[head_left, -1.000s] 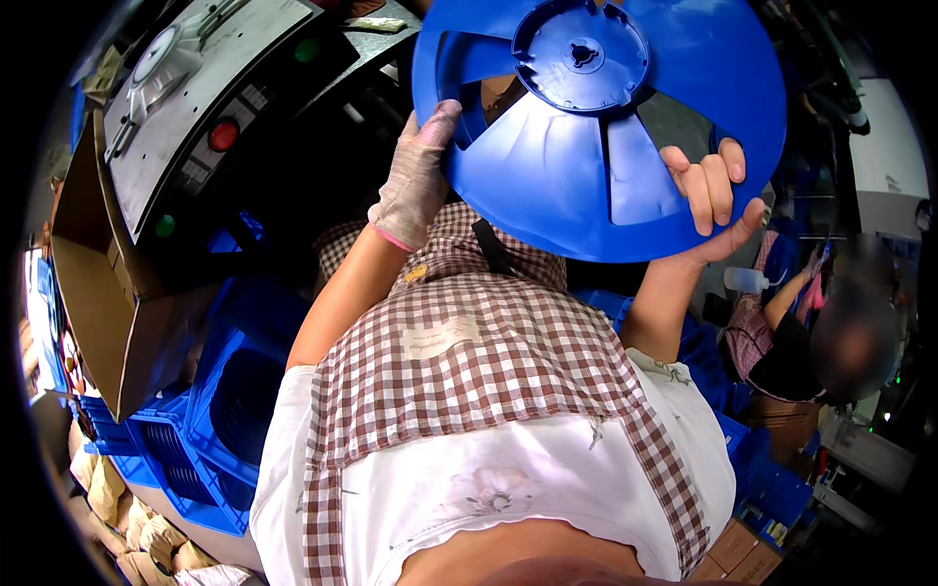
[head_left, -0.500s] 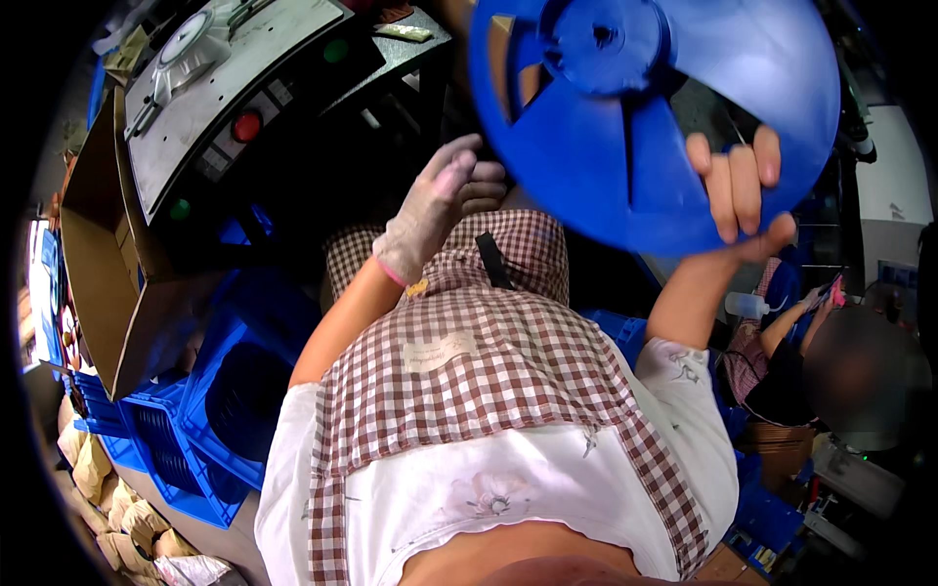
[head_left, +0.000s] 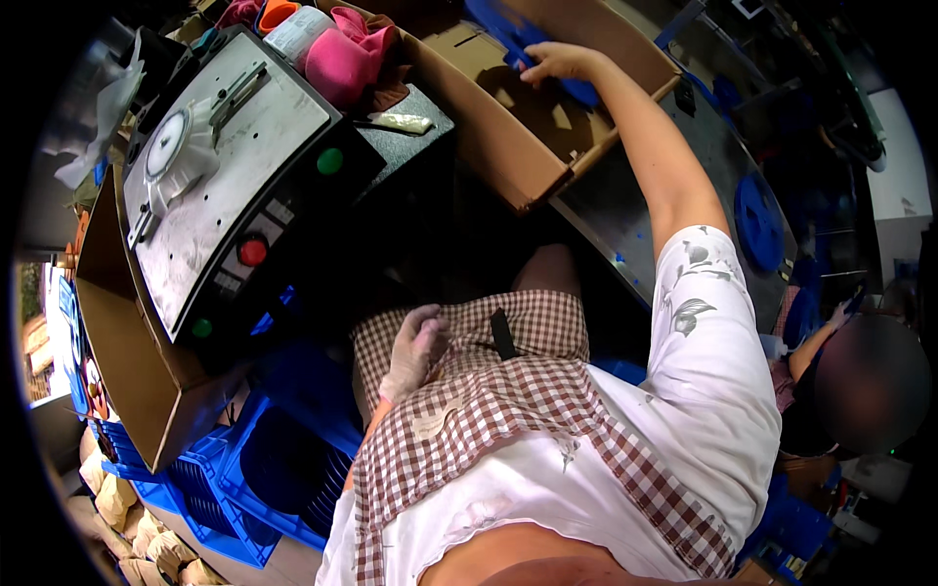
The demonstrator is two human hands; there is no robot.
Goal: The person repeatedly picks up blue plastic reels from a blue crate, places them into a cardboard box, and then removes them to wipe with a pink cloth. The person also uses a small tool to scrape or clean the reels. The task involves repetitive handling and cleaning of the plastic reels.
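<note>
My right hand (head_left: 559, 62) reaches out over an open cardboard box (head_left: 489, 137). Its fingers are closed on a blue plastic disc (head_left: 505, 27), a round reel-like flange, which is tilted and smeared by motion; part of the disc lies beyond the hand. My left hand (head_left: 418, 350), in a thin whitish glove, rests low by the checked apron (head_left: 469, 381). Its fingers are curled together, and no object shows in them. A second blue disc (head_left: 760, 223) lies on the metal table (head_left: 611, 220) at the right.
At the left stands a machine with a metal top plate (head_left: 234, 146), a red button (head_left: 252, 251) and green buttons. Pink cloth (head_left: 349, 61) is piled behind it. Below are a cardboard box (head_left: 137, 332) and blue crates (head_left: 225, 498). Another person (head_left: 811, 361) works at far right.
My right hand has carried the blue disc away from in front of me, out over the cardboard box. My left hand has dropped toward my lap. The view has shifted, showing the box and table.
</note>
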